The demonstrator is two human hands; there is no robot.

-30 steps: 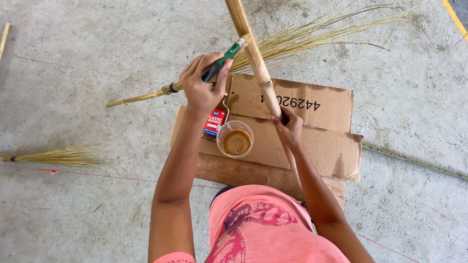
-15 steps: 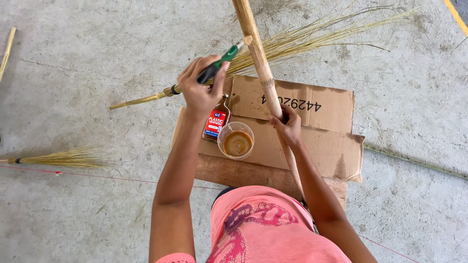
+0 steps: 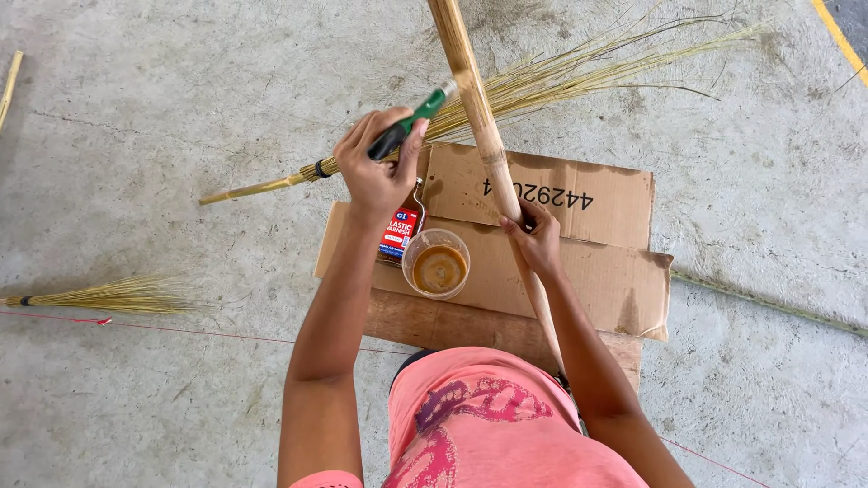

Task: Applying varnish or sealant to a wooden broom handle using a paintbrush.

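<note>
- Bamboo pole point(image 3: 479, 126) rises at twelve o'clock, right hand point(image 3: 535, 239) fingers wrapped around it to steady it.
- Left hand point(image 3: 380, 172) fingers clamp a green brush point(image 3: 411, 122), its tip touching the pole.
- Cup of brown liquid point(image 3: 437, 264) waits on cardboard point(image 3: 579, 262), near both hands.

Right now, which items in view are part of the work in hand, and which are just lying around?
In use:
- left hand holding green-handled brush
- right hand gripping bamboo pole
- cup of brown liquid
- small bottle
- cardboard underneath

Lying about:
- straw broom bundle behind the pole
- smaller straw bundle, far left
- red string on the concrete floor
</note>
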